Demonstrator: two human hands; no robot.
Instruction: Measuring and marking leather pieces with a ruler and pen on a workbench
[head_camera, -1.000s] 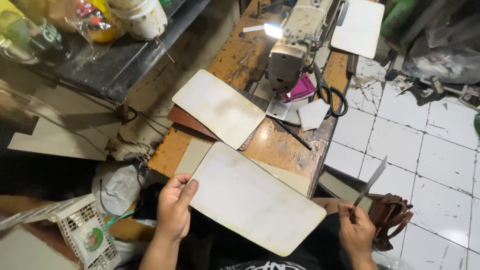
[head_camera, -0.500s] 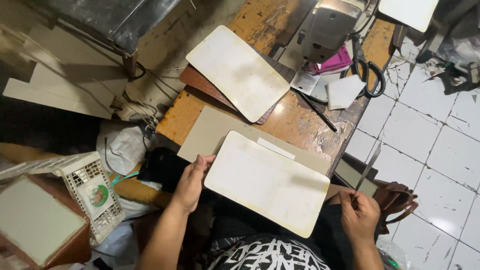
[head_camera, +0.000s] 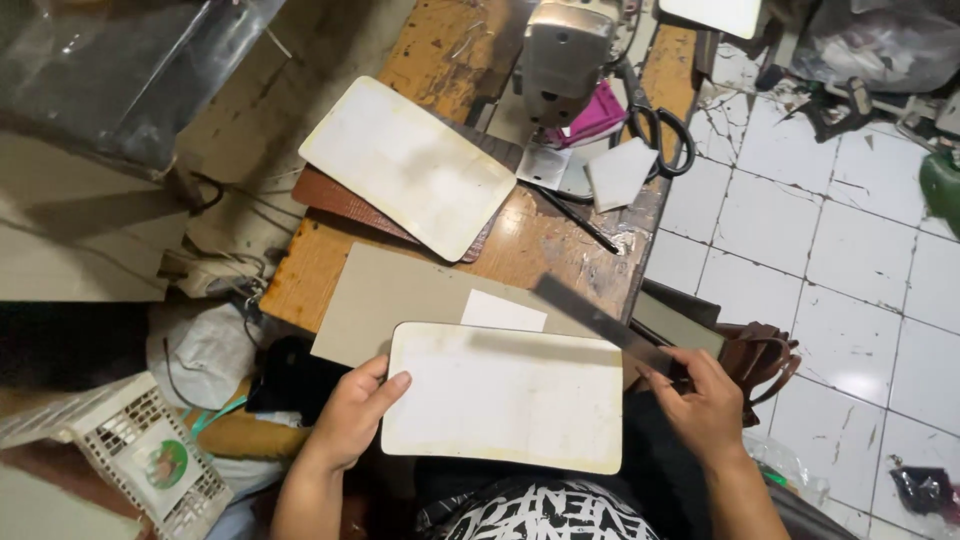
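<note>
The right hand (head_camera: 700, 400) hides the ruler's (head_camera: 600, 322) end, seemingly pinched.

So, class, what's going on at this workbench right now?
A person sits at a wooden workbench. The left hand grips the left edge of a white rounded board, held over a grey card sheet. The right hand holds a dark ruler lying across the board's upper right corner. A second white board lies on brown leather further up the bench, near a sewing machine and scissors.

round green-and-white label (head_camera: 166, 464) | on white perforated basket (head_camera: 120, 440) | lower left, beside left forearm
</note>
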